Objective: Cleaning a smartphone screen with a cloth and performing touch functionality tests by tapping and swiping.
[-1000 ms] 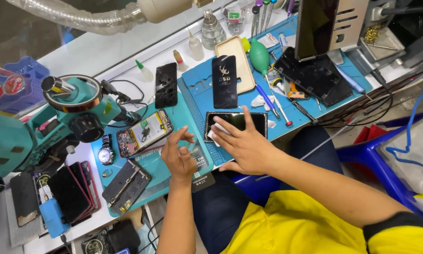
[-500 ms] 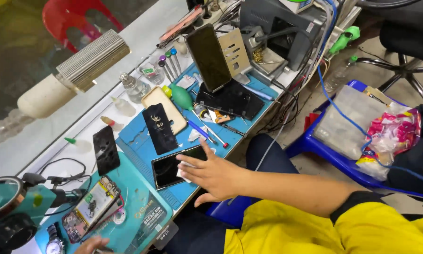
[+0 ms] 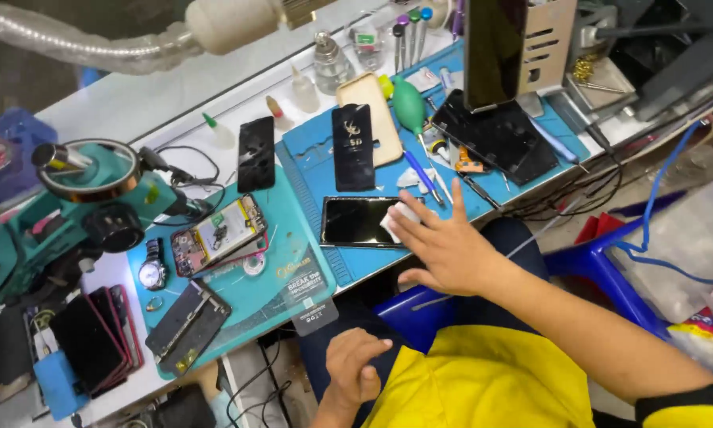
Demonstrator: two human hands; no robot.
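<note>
My right hand lies flat with fingers spread, pressing a small white cloth against the right end of a black phone screen lying on the blue mat. My left hand hovers low near my lap, below the bench edge, fingers loosely curled with nothing in it. An opened phone showing its inner parts lies on the teal mat to the left.
A green microscope stands at left. Black phone panels, a tan case, a green blower, small bottles, tools, a wristwatch and stacked phones crowd the bench. A blue stool stands right.
My left hand has come off the teal mat and dropped toward my lap. My right hand stays on the phone screen with the cloth. The view swung right, then back.
</note>
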